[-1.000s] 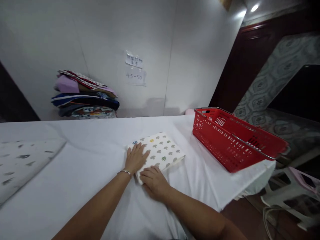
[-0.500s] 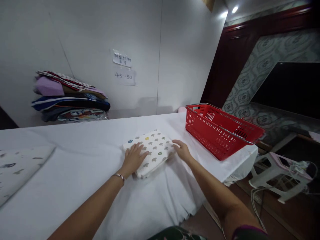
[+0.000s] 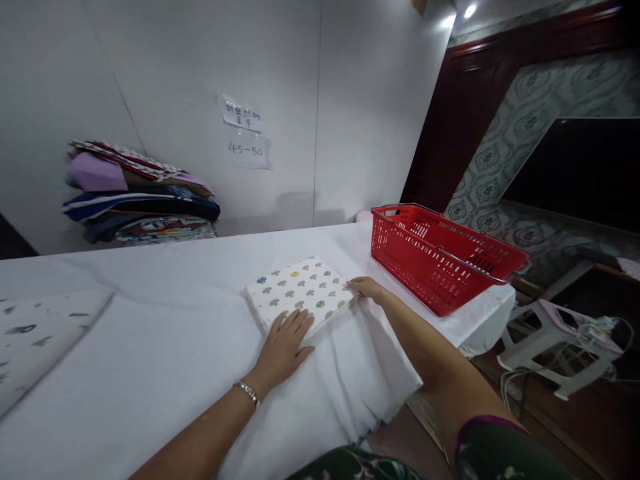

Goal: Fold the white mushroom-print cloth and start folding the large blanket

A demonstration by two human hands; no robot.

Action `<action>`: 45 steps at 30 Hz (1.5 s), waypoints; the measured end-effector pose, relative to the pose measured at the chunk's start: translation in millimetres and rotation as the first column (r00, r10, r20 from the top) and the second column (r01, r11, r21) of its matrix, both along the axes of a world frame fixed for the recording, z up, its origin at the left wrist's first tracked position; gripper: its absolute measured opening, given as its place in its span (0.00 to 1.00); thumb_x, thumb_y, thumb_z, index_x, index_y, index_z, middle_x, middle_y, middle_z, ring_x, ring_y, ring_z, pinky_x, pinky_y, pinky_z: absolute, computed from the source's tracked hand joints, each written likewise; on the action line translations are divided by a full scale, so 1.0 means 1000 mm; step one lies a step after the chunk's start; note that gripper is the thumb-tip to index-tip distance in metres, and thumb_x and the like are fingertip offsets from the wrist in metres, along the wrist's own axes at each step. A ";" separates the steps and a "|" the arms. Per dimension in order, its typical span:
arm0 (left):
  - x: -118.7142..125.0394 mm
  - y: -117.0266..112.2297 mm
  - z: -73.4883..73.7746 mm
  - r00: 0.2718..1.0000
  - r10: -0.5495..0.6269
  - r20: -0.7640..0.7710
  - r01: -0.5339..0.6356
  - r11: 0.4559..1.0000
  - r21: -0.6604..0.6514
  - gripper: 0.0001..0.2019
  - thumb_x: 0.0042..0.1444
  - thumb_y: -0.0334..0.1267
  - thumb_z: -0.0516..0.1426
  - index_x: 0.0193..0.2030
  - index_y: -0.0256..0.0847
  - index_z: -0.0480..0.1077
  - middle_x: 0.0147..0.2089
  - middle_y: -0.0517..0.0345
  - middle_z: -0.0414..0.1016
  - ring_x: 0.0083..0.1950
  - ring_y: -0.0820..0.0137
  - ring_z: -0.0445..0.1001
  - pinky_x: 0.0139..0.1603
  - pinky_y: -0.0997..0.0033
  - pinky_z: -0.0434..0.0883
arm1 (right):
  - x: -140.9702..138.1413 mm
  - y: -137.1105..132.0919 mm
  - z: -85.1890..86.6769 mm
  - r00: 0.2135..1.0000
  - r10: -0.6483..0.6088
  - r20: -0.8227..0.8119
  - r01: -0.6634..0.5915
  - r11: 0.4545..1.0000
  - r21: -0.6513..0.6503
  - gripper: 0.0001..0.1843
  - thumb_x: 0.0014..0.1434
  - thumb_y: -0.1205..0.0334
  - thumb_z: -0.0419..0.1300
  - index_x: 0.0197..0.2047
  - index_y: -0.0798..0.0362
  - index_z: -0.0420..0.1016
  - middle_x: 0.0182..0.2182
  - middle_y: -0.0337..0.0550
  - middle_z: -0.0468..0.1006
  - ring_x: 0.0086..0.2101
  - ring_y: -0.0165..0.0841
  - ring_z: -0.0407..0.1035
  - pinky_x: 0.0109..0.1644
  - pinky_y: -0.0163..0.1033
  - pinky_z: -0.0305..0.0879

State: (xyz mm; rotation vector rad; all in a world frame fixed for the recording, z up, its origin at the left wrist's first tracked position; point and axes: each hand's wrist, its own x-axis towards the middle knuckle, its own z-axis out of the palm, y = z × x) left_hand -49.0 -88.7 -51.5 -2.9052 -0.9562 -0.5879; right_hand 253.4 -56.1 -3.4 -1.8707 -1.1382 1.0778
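A folded white cloth (image 3: 303,287) printed with grey mushroom shapes and a few coloured ones lies on the white-covered table in front of me. My left hand (image 3: 285,343) rests flat on its near edge, fingers stretched out and holding nothing. At the cloth's right corner, my right hand (image 3: 369,288) pinches the edge between thumb and fingers. The underside of that corner is hidden.
A red plastic basket (image 3: 445,257) with metal handles stands at the table's right end. Another printed white cloth (image 3: 45,333) lies at the left. Folded fabrics (image 3: 143,193) are stacked by the wall. Beyond the table is a stool (image 3: 560,340) with cables.
My left hand has slid from the cloth's left part towards its near edge. My right hand has closed on the right corner, and the cloth lies a little flatter.
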 end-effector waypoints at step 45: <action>-0.005 -0.005 0.011 0.999 0.025 0.033 -0.031 0.984 0.173 0.17 0.62 0.31 0.46 0.54 0.40 0.67 0.53 0.52 0.73 0.54 0.64 0.70 0.55 0.59 0.66 | -0.021 -0.054 -0.026 0.509 0.218 0.833 -0.820 0.416 0.392 0.16 0.60 0.57 0.57 0.51 0.51 0.71 0.48 0.52 0.74 0.48 0.40 0.68 0.50 0.48 0.65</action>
